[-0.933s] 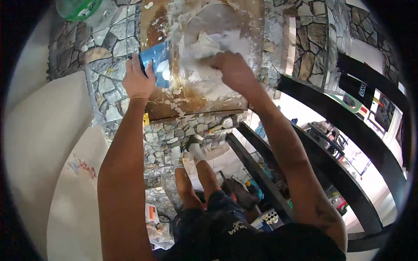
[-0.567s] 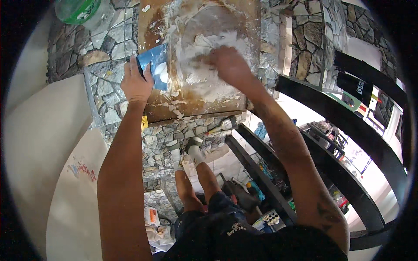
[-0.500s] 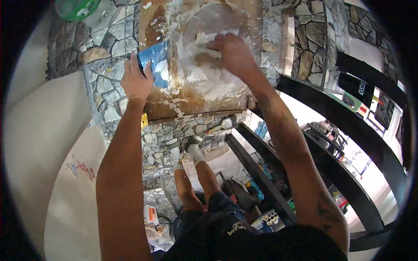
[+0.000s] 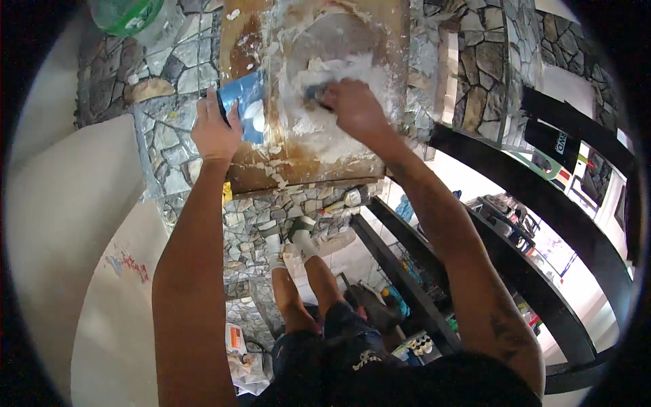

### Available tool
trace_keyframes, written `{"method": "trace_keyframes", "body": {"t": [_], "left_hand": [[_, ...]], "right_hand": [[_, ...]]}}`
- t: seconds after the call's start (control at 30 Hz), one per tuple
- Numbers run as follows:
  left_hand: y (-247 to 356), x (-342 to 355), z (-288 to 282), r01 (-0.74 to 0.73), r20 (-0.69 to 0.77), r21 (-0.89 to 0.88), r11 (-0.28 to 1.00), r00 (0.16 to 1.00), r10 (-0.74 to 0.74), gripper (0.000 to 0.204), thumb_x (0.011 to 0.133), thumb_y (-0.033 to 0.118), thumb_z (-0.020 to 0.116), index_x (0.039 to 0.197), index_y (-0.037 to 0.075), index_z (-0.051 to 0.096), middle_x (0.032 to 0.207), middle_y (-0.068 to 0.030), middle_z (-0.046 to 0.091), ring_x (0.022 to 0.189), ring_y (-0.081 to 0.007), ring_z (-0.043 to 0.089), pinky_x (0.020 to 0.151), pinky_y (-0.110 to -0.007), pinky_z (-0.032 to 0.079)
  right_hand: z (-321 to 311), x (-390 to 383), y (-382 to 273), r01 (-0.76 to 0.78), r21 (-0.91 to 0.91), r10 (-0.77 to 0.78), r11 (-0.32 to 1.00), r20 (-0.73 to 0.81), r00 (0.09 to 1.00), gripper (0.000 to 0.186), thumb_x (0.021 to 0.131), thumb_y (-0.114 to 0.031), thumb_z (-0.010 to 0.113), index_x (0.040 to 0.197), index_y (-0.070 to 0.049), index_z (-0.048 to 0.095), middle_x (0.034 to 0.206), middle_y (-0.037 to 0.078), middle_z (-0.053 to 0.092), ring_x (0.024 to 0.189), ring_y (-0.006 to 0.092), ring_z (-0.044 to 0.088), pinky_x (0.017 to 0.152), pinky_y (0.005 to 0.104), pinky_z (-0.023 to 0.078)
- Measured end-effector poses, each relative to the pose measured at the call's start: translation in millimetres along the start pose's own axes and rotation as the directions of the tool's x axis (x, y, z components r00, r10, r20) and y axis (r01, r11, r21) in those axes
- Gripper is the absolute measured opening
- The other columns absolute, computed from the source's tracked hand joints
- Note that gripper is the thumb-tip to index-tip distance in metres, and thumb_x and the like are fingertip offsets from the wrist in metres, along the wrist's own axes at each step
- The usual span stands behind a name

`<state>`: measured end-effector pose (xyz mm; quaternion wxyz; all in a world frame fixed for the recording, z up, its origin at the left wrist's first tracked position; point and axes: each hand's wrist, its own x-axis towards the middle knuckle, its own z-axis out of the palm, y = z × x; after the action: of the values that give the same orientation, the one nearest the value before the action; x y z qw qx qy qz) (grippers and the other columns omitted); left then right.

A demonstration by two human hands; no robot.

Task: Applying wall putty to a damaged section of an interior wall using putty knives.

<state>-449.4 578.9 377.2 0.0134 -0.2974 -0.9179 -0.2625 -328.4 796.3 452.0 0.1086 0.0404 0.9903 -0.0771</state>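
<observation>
My left hand (image 4: 215, 132) grips a blue flat plate (image 4: 244, 95) with a dark edge and a white dab of paste (image 4: 253, 117), at the left side of a worn wooden board (image 4: 237, 34). The board is smeared with whitish filler (image 4: 325, 136). My right hand (image 4: 359, 112) is closed on a small scraper (image 4: 315, 91) against the filler in the board's middle; most of the tool is hidden by the hand and motion blur.
Stone-patterned surfaces (image 4: 169, 139) flank the board. A green-tinted plastic container (image 4: 125, 17) stands top left, a curved pale wall (image 4: 108, 325) at left, black metal bars (image 4: 502, 173) at right over a cluttered lower area. A brush (image 4: 354, 197) lies beyond the board's near edge.
My right hand has moved to and fro over the filler, rising, then dropping back lower, with the scraper now partly showing. My left hand and blue plate have shifted only slightly.
</observation>
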Motion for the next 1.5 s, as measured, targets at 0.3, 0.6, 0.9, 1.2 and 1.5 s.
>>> {"method": "trace_keyframes", "body": {"t": [0.3,0.6,0.9,1.2,1.5], "left_hand": [[-0.9,0.9,0.8,-0.007,-0.044,-0.008,1.000,0.999,0.006,0.047,0.075,0.030,0.053,0.113,0.005,0.044,0.091,-0.0140,0.050,0.066,-0.0326,0.055,0.054,-0.039,0.045],[-4.0,-1.1,3.1,-0.012,-0.026,0.003,1.000,1.000,0.012,0.048,0.075,0.031,0.053,0.113,0.004,0.044,0.092,-0.0144,0.050,0.066,-0.0320,0.056,0.053,-0.039,0.046],[-1.8,2.4,1.4,-0.042,-0.048,0.044,0.998,0.998,0.044,0.047,0.075,0.030,0.053,0.113,0.004,0.043,0.090,-0.0131,0.050,0.065,-0.0304,0.055,0.050,-0.038,0.046],[-5.2,-0.6,4.6,-0.010,-0.031,0.033,0.999,0.999,0.011,0.049,0.076,0.033,0.051,0.114,0.003,0.043,0.089,-0.0122,0.048,0.066,-0.0306,0.055,0.051,-0.038,0.045],[-1.5,3.0,-1.7,0.015,-0.001,0.041,0.999,1.000,-0.015,0.049,0.075,0.030,0.052,0.115,0.004,0.041,0.089,-0.0129,0.048,0.066,-0.0308,0.055,0.052,-0.039,0.045]], "right_hand": [[-7.0,13.2,-9.9,0.053,0.076,-0.060,0.996,0.086,0.995,0.031,0.060,-0.005,0.054,0.089,-0.014,0.063,0.088,0.007,0.056,0.083,0.0242,0.052,0.071,0.0340,0.040],[-5.8,20.4,31.7,-0.083,0.092,0.079,0.992,0.049,0.996,0.034,0.058,-0.004,0.054,0.090,-0.015,0.061,0.091,0.007,0.056,0.083,0.0232,0.053,0.071,0.0336,0.040],[-0.7,-6.0,11.3,0.130,-0.030,-0.130,0.991,-0.006,0.991,0.025,0.065,-0.007,0.050,0.086,-0.014,0.061,0.090,0.011,0.056,0.084,0.0262,0.054,0.071,0.0373,0.043],[0.5,21.8,16.8,0.036,-0.073,-0.037,0.997,-0.014,0.999,0.034,0.068,-0.004,0.048,0.097,-0.016,0.058,0.083,0.011,0.056,0.075,0.0279,0.056,0.071,0.0378,0.043],[-19.2,10.8,6.4,0.095,0.221,-0.124,0.971,0.122,0.985,0.034,0.068,-0.007,0.050,0.101,-0.013,0.056,0.090,0.008,0.060,0.080,0.0252,0.058,0.069,0.0372,0.045]]}}
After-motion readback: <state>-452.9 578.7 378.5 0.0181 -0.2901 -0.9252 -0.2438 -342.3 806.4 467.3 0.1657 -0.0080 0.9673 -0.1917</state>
